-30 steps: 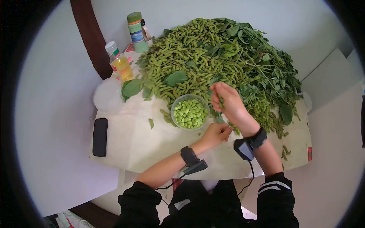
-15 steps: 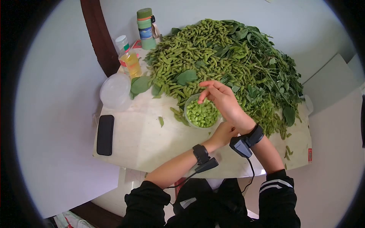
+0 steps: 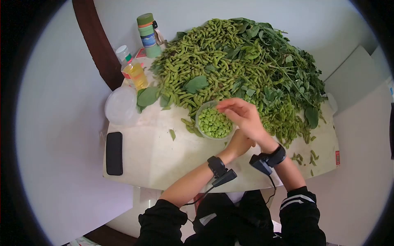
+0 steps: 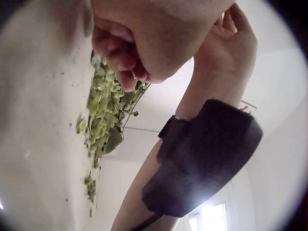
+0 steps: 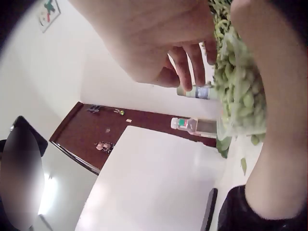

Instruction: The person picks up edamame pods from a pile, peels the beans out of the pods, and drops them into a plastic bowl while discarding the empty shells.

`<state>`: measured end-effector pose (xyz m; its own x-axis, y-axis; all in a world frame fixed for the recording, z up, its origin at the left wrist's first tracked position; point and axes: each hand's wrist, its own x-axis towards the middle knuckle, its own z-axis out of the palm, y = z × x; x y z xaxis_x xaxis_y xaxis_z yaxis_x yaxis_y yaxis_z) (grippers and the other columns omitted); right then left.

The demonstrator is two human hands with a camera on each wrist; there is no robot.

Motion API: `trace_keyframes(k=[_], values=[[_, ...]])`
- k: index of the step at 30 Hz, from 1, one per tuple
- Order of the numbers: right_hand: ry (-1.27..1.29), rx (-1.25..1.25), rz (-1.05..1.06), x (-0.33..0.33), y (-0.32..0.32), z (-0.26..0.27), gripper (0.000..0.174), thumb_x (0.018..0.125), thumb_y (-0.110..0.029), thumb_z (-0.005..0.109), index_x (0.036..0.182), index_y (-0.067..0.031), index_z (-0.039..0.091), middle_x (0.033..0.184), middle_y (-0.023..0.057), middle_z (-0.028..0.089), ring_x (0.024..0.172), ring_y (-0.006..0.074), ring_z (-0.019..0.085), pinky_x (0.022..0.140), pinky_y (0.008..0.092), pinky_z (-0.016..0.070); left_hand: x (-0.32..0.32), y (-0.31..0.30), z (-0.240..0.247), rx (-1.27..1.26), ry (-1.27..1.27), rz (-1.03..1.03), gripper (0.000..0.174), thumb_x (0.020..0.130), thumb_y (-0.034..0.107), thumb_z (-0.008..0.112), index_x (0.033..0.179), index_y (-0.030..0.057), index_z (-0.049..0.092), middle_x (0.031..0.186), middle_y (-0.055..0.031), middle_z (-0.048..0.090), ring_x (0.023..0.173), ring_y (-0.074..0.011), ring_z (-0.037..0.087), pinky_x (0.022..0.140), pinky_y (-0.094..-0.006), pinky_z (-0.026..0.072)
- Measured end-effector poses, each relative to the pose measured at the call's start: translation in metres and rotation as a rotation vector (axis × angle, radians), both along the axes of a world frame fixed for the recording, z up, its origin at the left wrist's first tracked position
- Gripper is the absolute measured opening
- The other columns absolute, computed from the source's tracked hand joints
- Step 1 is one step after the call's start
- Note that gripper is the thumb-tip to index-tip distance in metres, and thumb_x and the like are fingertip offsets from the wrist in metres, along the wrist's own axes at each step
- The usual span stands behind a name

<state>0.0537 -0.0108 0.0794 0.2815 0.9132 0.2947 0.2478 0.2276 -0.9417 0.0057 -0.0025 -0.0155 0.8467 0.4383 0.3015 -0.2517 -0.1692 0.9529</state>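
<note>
A clear round bowl (image 3: 198,119) on the table holds shelled green beans (image 3: 213,124). My right hand (image 3: 245,116) is over the bowl's right rim, its fingers loosely bent and reaching left. In the right wrist view the fingers (image 5: 195,67) hang apart, with nothing seen between them. My left hand (image 3: 239,144) lies low beside the bowl, partly hidden under the right wrist. Its fingers (image 4: 126,79) curl in toward the palm in the left wrist view, and I cannot tell whether something small is inside. Behind both hands rises a big heap of bean pods (image 3: 221,61).
Leafy stems (image 3: 293,69) cover the heap's right side. At the left are a green flask (image 3: 148,39), a bottle of yellow liquid (image 3: 134,75), a translucent round lid (image 3: 121,105) and a black phone (image 3: 114,153). Loose pods (image 3: 313,158) lie near the table's right edge.
My right hand, earlier right of the bowl with green in its fingers, has moved left over it and its fingers have loosened. The left hand stays low beside the bowl.
</note>
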Motion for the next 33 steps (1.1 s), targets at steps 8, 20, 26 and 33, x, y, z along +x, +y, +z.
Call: trace_keyframes(k=[8,20,26,33], values=[[-1.081,-0.448,-0.459,0.099,-0.038,-0.003,0.015,0.073,-0.017,0.052,0.077,-0.0077,0.063,0.070,0.0132,0.060,0.067,0.0305,0.059,0.057,0.0393,0.0477,-0.006,0.002,0.013,-0.051,0.131,-0.035,0.030,0.085,0.020,0.049,0.063,0.0006,0.052,0.051,-0.0029,0.054,0.046,-0.0085,0.049,0.045,-0.0244,0.0364],[-1.010,-0.668,-0.608,0.130,-0.034,-0.030,0.022,0.065,-0.021,0.061,0.076,-0.0027,0.063,0.071,0.0157,0.061,0.066,0.0311,0.060,0.057,0.0379,0.0480,-0.009,0.004,0.018,-0.056,0.197,-0.046,0.031,0.086,0.021,0.049,0.062,0.0015,0.050,0.051,-0.0024,0.053,0.046,-0.0059,0.045,0.043,-0.0224,0.0330],[-0.641,-0.518,-0.645,0.135,-0.052,-0.007,0.025,0.066,-0.020,0.059,0.081,-0.0002,0.061,0.072,0.0151,0.061,0.067,0.0275,0.060,0.061,0.0339,0.0466,-0.010,0.003,0.022,-0.046,0.214,-0.048,0.032,0.085,0.021,0.049,0.060,0.0015,0.049,0.051,-0.0023,0.053,0.045,-0.0053,0.044,0.041,-0.0222,0.0316],[-0.988,-0.497,-0.965,0.157,-0.070,0.006,0.024,0.073,-0.024,0.059,0.085,-0.0037,0.057,0.073,0.0150,0.060,0.069,0.0306,0.058,0.061,0.0387,0.0454,-0.009,0.002,0.020,-0.063,0.184,-0.039,0.032,0.085,0.021,0.048,0.060,0.0011,0.050,0.049,-0.0040,0.053,0.041,-0.0079,0.043,0.039,-0.0244,0.0315]])
